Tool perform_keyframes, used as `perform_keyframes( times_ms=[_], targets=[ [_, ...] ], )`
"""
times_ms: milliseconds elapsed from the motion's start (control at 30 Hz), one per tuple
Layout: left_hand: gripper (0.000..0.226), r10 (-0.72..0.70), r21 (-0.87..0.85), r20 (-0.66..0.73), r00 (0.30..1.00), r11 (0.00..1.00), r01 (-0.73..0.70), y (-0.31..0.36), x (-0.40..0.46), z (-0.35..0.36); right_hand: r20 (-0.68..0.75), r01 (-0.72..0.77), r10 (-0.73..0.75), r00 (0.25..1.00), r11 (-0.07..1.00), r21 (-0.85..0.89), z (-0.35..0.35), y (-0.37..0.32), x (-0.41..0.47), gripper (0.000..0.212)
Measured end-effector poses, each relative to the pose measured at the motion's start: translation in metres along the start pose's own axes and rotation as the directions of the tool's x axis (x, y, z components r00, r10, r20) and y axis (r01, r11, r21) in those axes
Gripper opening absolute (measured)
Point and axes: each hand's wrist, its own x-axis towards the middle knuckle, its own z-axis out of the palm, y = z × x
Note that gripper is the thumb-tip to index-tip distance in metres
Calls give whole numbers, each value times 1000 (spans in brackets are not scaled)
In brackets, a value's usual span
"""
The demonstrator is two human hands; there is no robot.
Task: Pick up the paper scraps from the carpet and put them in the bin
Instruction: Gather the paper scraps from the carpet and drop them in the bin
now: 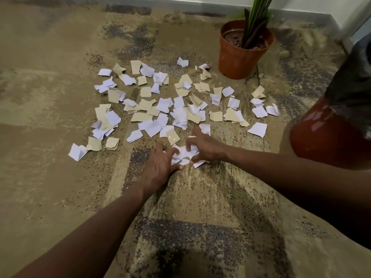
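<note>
Several white and tan paper scraps (164,105) lie scattered over the patterned brown carpet (50,117). At the near edge of the scatter a small heap of white scraps (185,154) sits between my two hands. My left hand (160,164) lies on the carpet with its fingers against the heap's left side. My right hand (204,146) curls over the heap's right side, fingers and thumb closing round the scraps. The red bin (325,135) with a black liner (355,81) stands at the right edge, close to my right forearm.
An orange plant pot (241,55) with a green plant stands at the back right, just beyond the scraps. A wall with a grey skirting (180,6) runs along the far side. Bare carpet stretches to the left and toward me.
</note>
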Motion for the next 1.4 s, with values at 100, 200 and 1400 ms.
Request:
perform_keyframes(
  times_ms=[100,200,1400],
  targets=[
    [29,50,-21,-80,996,998,-51,-1,-3,0,-33,6,-5,999,1000,27,0,6,-6,24],
    [21,67,-55,-58,996,996,-70,0,0,-2,-77,-26,32,996,997,75,-2,9,-9,20],
    [16,-91,-90,-103,991,993,82,-29,10,-25,-31,-239,261,965,920,311,-16,-10,10,50]
  ],
)
